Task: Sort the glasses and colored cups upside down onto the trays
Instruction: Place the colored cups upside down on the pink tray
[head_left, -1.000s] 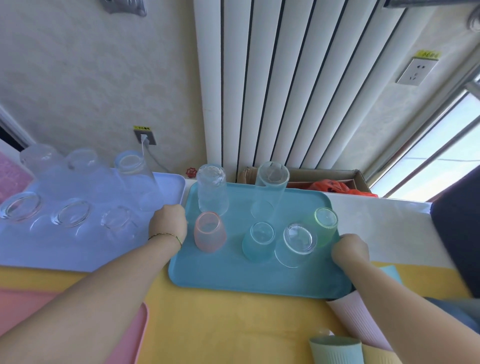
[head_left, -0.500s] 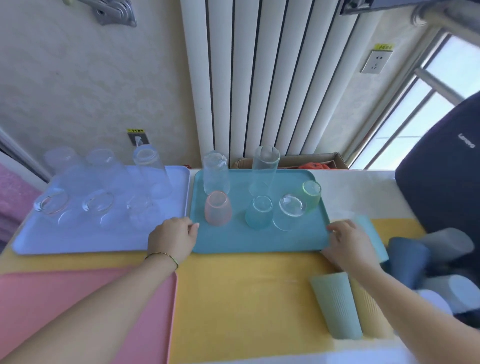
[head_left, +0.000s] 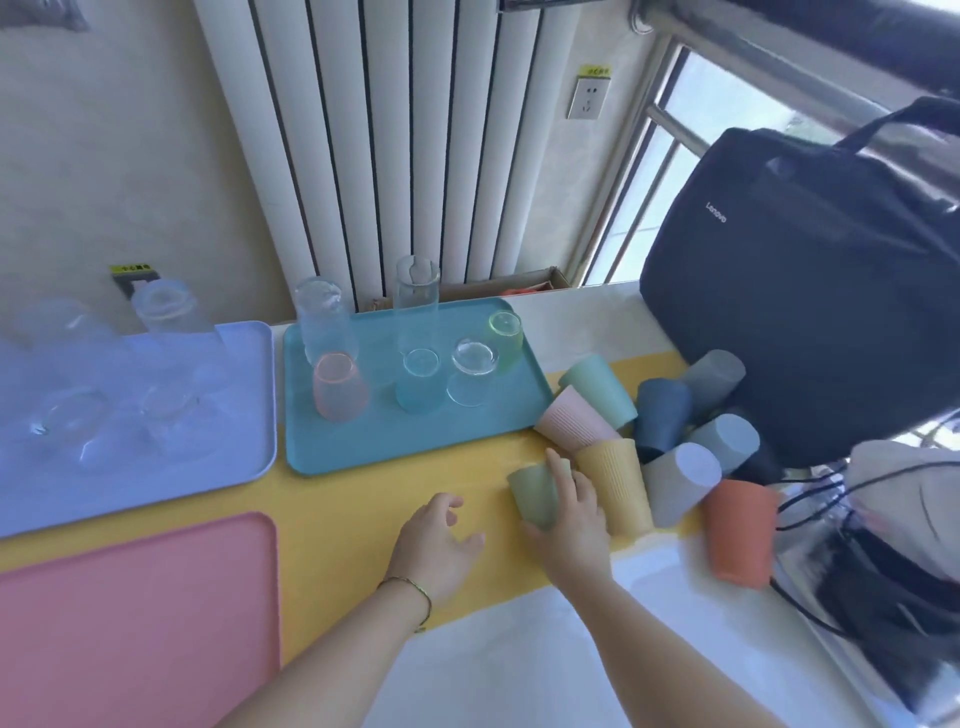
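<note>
Grip is on: right hand (head_left: 569, 519) wraps the green cup (head_left: 531, 493), which lies on its side at the palm's left, long axis running roughly along the fingers. Left hand (head_left: 436, 545) hovers loose and wide just left of it, touching nothing. Yellow cup (head_left: 618, 488) crowds the right hand's far side, so a nudge looks likely. Pink tray (head_left: 130, 597) sits off the left hand's left.

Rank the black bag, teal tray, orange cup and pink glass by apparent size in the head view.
1. black bag, cut off at the frame edge
2. teal tray
3. orange cup
4. pink glass
The pink glass looks a little smaller than the orange cup, but it stands farther from the camera, so that pair is unsure.
</note>
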